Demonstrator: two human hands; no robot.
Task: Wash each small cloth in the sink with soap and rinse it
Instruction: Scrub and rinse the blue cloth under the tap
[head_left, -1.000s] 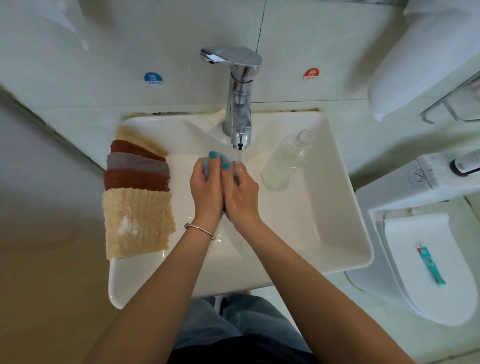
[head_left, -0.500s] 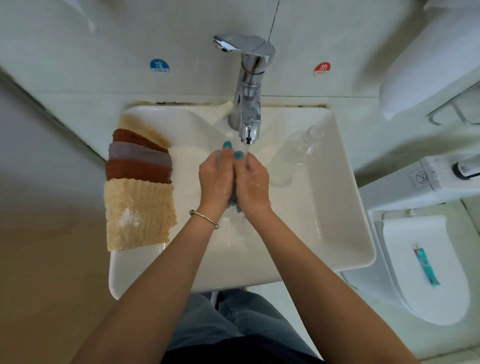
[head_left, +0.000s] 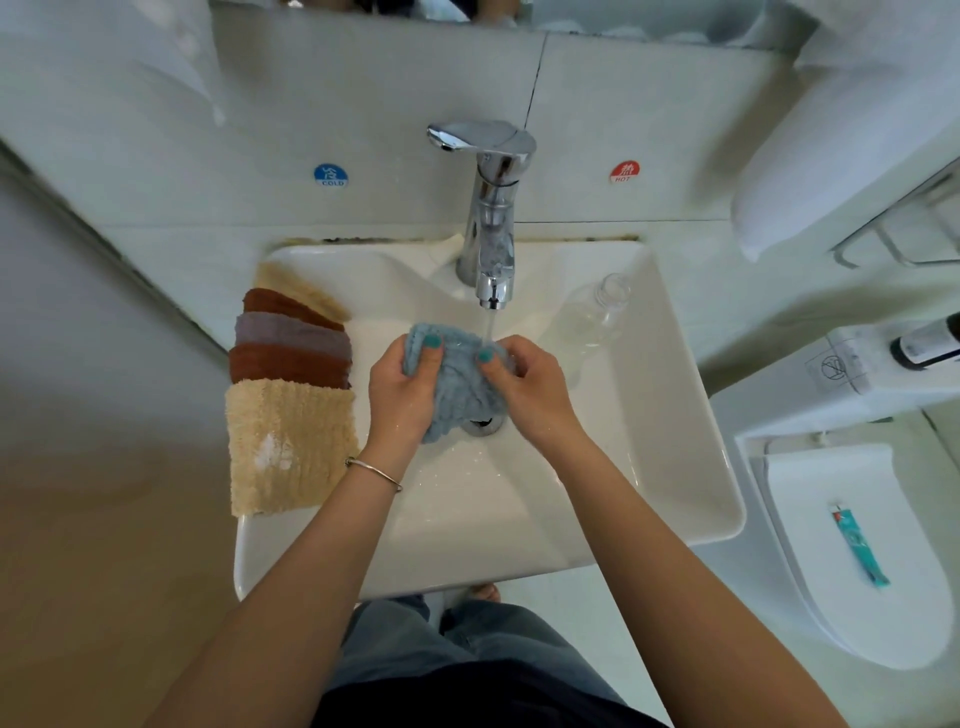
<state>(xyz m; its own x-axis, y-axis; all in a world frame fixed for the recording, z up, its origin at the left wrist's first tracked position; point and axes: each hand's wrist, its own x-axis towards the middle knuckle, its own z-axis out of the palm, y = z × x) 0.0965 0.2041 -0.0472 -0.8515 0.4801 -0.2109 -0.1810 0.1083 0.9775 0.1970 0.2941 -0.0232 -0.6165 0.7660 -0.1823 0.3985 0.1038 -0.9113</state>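
A small light-blue cloth (head_left: 457, 374) is spread between my two hands over the drain of the white sink (head_left: 691, 467). My left hand (head_left: 402, 387) grips its left edge, thumb on top. My right hand (head_left: 530, 384) pinches its right edge. Water runs from the chrome faucet (head_left: 493, 228) onto the cloth's right side. On the sink's left rim lies a row of overlapping small cloths: a beige one (head_left: 291, 447) nearest me, then a rust-brown one (head_left: 288, 366), a grey-purple one (head_left: 291, 332), another brown one and a beige one behind.
A clear plastic bottle (head_left: 592, 317) lies in the basin's right back corner. A toilet (head_left: 857, 551) stands to the right, with a teal tube (head_left: 860, 545) on its lid. Tiled wall behind carries cold and hot stickers. A brown surface lies left of the sink.
My hands were pressed together around the bunched cloth under the tap. They have moved apart and stretched the blue cloth open between them. The view has shifted downward.
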